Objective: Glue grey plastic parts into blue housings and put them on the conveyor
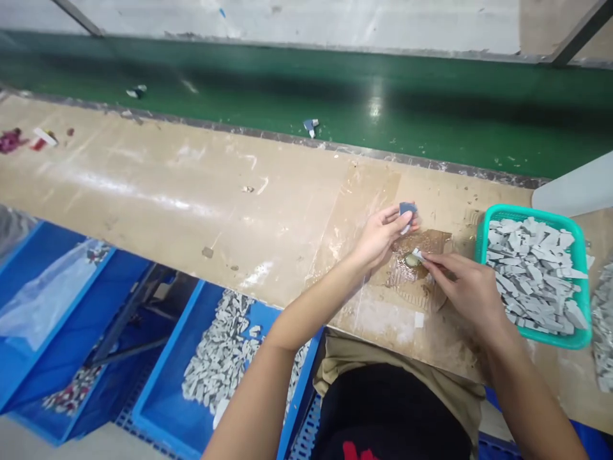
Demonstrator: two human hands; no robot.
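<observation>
While the right hand (467,287) pinches it, the grey chip (417,255) points left.

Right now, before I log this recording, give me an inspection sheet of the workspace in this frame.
surface: scuffed beige workbench, with a brown stained patch under the hands
job's things: grey piece; small pale piece above a round greenish disc; teal plastic basket of grey pieces
clutter: reddish scraps and a white strip at the bench's far left
hands: left hand holds the grey piece; right hand pinches the pale piece
cables: nothing seen
surroundings: green conveyor belt beyond the bench; blue crate of grey pieces below the near edge
</observation>
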